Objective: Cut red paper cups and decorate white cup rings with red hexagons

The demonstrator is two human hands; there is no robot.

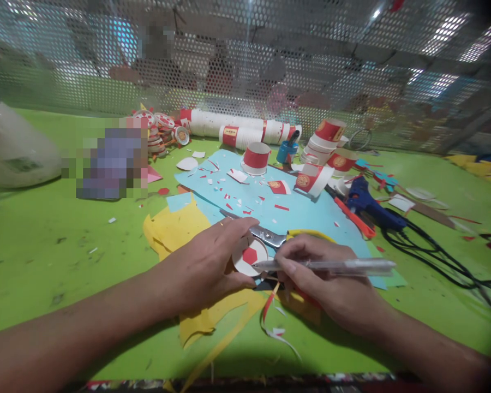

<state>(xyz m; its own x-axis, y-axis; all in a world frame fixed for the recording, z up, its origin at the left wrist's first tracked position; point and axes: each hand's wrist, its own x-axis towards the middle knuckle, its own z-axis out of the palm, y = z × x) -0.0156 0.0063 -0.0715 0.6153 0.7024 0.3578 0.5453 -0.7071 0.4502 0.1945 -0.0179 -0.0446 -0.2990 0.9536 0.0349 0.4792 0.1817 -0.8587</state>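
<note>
My left hand (pixel 216 251) grips a small round white paper piece (pixel 245 267), which carries a red hexagon (pixel 250 257) in its middle. Between the thumb and fingers of my right hand (pixel 319 267) is a clear-barrelled pen (pixel 343 266), its tip at the paper piece beside the hexagon. Just behind both hands lie scissors (pixel 270 236) with yellow handles, partly hidden by the fingers. Yellow paper (pixel 180 224) spreads under my left hand, and a thin red and white paper strip (pixel 265 314) curls below the hands.
Light-blue paper (pixel 303 210) strewn with red and white scraps lies ahead. Behind it are a red paper cup (pixel 256 158), long rows of stacked cups (pixel 237 123) and a blue pot (pixel 287 152). A blue glue gun (pixel 372 204) with a black cable and an orange-handled tool (pixel 355 218) lie right.
</note>
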